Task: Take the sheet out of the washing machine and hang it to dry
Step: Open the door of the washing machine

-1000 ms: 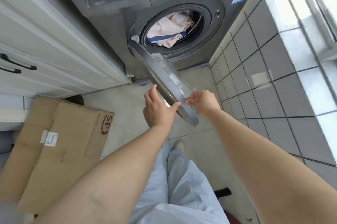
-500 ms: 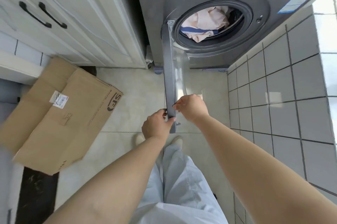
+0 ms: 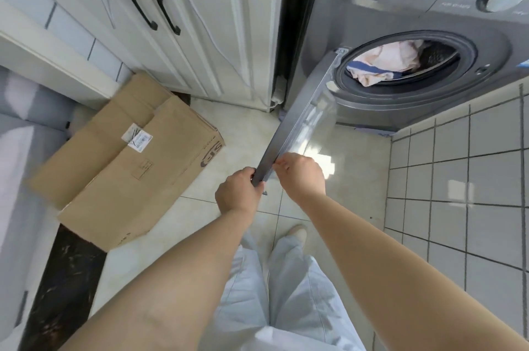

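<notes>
The grey washing machine (image 3: 406, 16) stands at the upper right with its round door (image 3: 297, 119) swung open towards me. Inside the drum lies the bunched sheet (image 3: 383, 64), pale pink with a blue stripe. My left hand (image 3: 237, 193) grips the free end of the door's rim from the left. My right hand (image 3: 300, 176) pinches the same end from the right. Both hands are well away from the sheet.
A flattened cardboard box (image 3: 128, 162) lies on the floor at the left. White cabinet doors (image 3: 171, 16) with black handles stand left of the machine. A tiled wall (image 3: 463, 173) runs along the right. My legs and one foot (image 3: 296, 232) are below the door.
The door has swung further open to the left with both hands on its end. My view has turned left, so the machine now sits further right.
</notes>
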